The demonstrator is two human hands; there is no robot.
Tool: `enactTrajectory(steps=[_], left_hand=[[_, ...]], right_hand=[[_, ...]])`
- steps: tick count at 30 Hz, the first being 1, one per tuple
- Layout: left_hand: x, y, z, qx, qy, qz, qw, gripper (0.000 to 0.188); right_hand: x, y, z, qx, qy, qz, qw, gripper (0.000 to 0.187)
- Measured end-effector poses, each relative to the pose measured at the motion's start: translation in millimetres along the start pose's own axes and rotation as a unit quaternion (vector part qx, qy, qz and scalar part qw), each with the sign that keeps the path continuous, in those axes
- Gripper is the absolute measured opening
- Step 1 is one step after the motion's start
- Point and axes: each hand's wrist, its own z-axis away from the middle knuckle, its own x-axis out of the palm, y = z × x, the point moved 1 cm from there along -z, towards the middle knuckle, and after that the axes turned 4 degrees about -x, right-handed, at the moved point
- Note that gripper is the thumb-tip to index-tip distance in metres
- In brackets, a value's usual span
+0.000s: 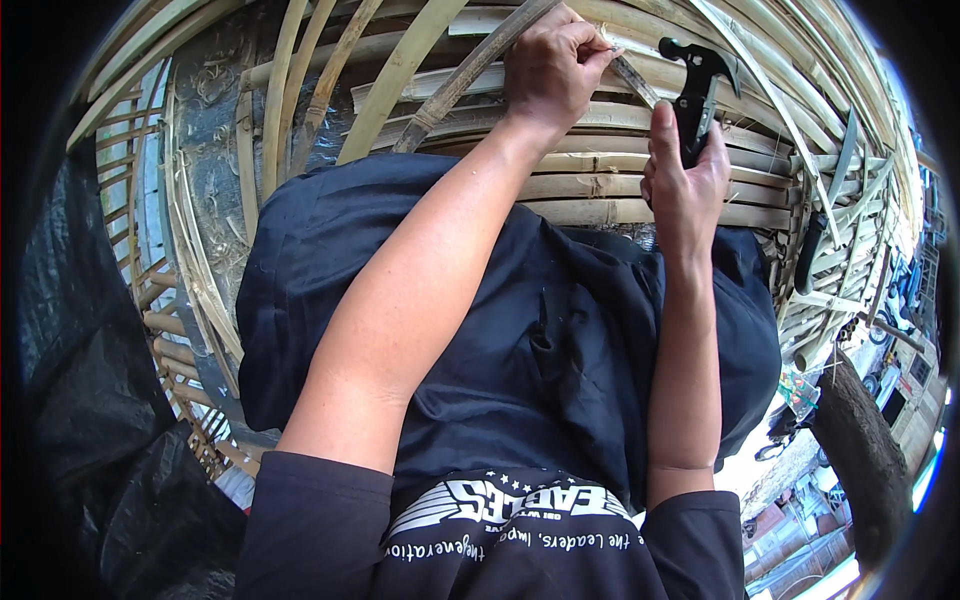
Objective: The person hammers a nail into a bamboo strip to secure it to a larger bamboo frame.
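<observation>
My left hand (548,72) is at the top, its thumb and fingers pinched together over the bamboo. Whatever the fingertips hold is too small to make out. The tips are beside a narrow, weathered bamboo strip (634,78) that slants across the slats. A darker bamboo pole (465,82) passes by the same hand on its left. To the right, my right hand (688,180) is closed around a small black claw hammer (694,68), holding it upright with the head above the fist. Under both hands lie split bamboo slats (590,187) side by side.
A knife with a black handle (809,256) lies on woven bamboo (850,215) at the right. Loose bamboo strips (395,85) lean at the upper left. A black plastic sheet (85,350) covers the far left. A tree trunk (862,450) stands at the lower right.
</observation>
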Motion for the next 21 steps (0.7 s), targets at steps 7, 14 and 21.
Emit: enactTrajectory(steps=[7,14,21], left_hand=[[7,-12,-1,0.056,0.039,-0.008,0.998,0.015],[5,-9,0,0.051,0.034,-0.009,0.998,0.015],[5,-7,1,0.025,0.036,-0.002,0.999,0.014]], right_hand=[[10,2,1,0.035,-0.005,0.000,0.999,0.043],[14,5,3,0.031,-0.016,-0.025,0.999,0.042],[18,2,5,0.047,-0.034,-0.050,0.997,0.040]])
